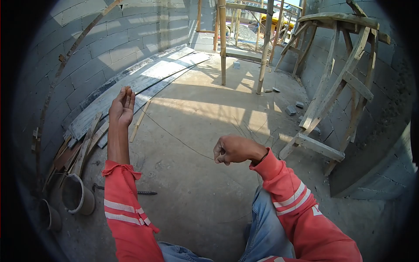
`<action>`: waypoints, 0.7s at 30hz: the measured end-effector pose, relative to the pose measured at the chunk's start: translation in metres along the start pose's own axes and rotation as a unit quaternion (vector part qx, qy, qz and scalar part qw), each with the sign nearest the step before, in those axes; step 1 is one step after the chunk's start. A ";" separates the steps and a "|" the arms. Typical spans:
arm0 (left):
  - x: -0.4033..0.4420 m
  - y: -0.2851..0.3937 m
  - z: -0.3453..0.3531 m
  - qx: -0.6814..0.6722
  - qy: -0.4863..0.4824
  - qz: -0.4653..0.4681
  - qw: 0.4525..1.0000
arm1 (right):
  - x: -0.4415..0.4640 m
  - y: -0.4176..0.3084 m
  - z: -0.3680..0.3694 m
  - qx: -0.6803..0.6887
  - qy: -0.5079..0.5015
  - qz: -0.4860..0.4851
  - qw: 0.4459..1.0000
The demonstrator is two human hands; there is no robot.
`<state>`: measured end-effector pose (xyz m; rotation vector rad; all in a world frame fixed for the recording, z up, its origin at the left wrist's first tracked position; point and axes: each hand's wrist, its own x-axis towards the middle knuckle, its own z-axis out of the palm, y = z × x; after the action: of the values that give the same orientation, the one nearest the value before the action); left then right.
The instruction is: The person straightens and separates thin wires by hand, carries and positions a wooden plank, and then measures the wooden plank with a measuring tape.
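Observation:
My left hand [121,109] is raised at the left, its fingertips pinched together. A thin wire [179,140] curves down from beside that hand to my right hand [238,149]. The right hand is closed around the wire, its thumb and fingers pressed together. Several fine wire ends [246,129] fan out above and behind the right hand. Where the wire meets the left fingertips is hard to see. On the floor below the left forearm lies a ribbed steel bar [146,192] with a bent end.
Buckets [78,195] and wood scraps [85,146] stand at the left. Long boards [131,89] lie along the block wall [104,43]. A wooden trestle [336,96] is at the right, with broken blocks [291,110] beside it. Wooden posts [223,48] rise ahead.

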<state>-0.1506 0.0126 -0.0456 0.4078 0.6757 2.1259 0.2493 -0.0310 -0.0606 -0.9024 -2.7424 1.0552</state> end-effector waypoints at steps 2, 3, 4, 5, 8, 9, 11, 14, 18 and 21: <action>-0.009 0.003 0.015 -0.029 -0.117 -0.013 0.993 | 0.018 0.035 0.005 -0.146 0.184 0.118 0.965; -0.014 0.006 0.021 -0.027 -0.116 -0.012 0.993 | 0.024 0.050 0.003 -0.175 0.303 0.138 0.926; -0.020 0.010 0.028 -0.056 -0.135 -0.007 0.989 | 0.023 0.050 -0.008 -0.136 0.397 0.135 0.897; -0.024 0.012 0.032 -0.086 -0.154 0.000 0.984 | 0.022 0.049 -0.021 -0.097 0.487 0.130 0.859; -0.026 0.011 0.030 -0.113 -0.171 -0.020 0.979 | 0.016 0.043 -0.040 0.254 0.597 0.006 0.761; -0.025 0.011 0.030 -0.114 -0.171 -0.017 0.979 | 0.009 0.034 -0.043 0.253 0.596 0.004 0.762; -0.023 0.007 0.027 -0.093 -0.072 -0.040 0.992 | -0.011 0.012 -0.044 0.532 0.448 -0.189 0.693; -0.016 0.005 0.017 -0.076 -0.024 -0.042 0.996 | -0.039 -0.016 -0.044 0.423 0.241 -0.240 0.840; -0.020 0.004 0.019 -0.056 -0.017 -0.071 0.996 | -0.025 -0.015 -0.017 0.046 -0.094 -0.034 0.994; -0.026 0.005 0.026 -0.041 -0.053 -0.080 0.995 | -0.006 0.017 -0.010 -0.210 0.093 0.112 0.967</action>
<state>-0.1252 -0.0025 -0.0235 0.4055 0.5392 1.9587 0.2653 -0.0179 -0.0631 -1.3135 -2.7933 0.3756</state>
